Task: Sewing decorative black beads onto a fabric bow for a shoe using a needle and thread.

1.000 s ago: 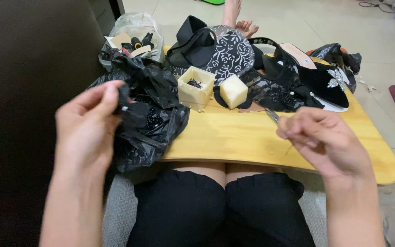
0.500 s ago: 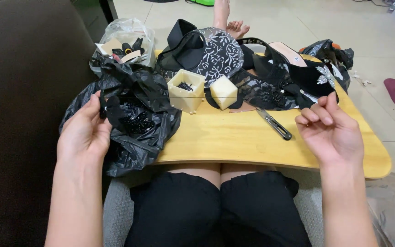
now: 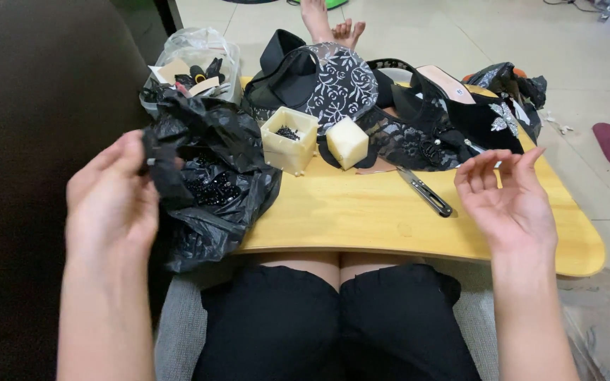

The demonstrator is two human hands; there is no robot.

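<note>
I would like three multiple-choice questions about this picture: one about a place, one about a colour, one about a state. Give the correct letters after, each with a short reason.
1. Where does the folding knife lie?
A. on the wooden lap table
B. inside the open cream box
C. on the floor

2. What colour is the plastic bag by the left hand?
A. white
B. black
C. red

3. What state is the right hand in?
A. closed around the knife
B. open and holding nothing
C. flat on the table

Answers: 1 A, the knife rests on bare wood right of the cream boxes. 2 B, the crumpled bag is black, and the left hand's fingers pinch its edge. 3 B, the palm faces up with fingers spread, apart from the knife.
</note>
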